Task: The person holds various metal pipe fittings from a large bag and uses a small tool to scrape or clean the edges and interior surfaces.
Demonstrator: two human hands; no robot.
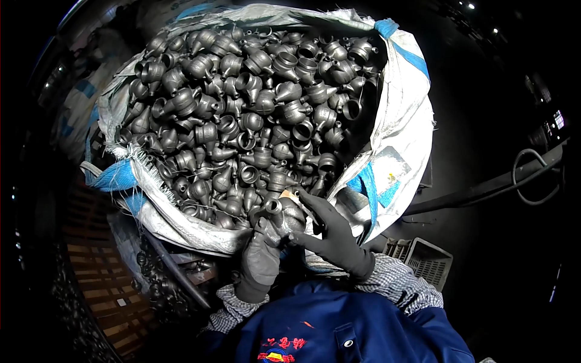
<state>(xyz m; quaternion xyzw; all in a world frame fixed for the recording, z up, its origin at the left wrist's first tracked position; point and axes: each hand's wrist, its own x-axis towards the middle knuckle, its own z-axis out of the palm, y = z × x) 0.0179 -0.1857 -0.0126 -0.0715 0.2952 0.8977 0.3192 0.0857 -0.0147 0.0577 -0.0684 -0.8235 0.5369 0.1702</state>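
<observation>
My left hand, in a dark grey glove, is closed around a grey metal casting with a round body and a short open tube. The tube end points up toward me. Beside it my right hand, gloved too, has its thumb and forefinger spread apart along the casting's right side. The thumb tip is at the casting; whether it presses on it is hard to tell. A small tan patch shows by the forefinger tip, its kind unclear. Both hands are over the near rim of a white woven bulk bag, filled with similar castings.
Blue straps hang on the bag's rim. At lower right stands a grey slatted plastic crate. A dark bar with a looped cable runs in from the right. On the left lies a brown slatted surface, with more dark parts near a pipe.
</observation>
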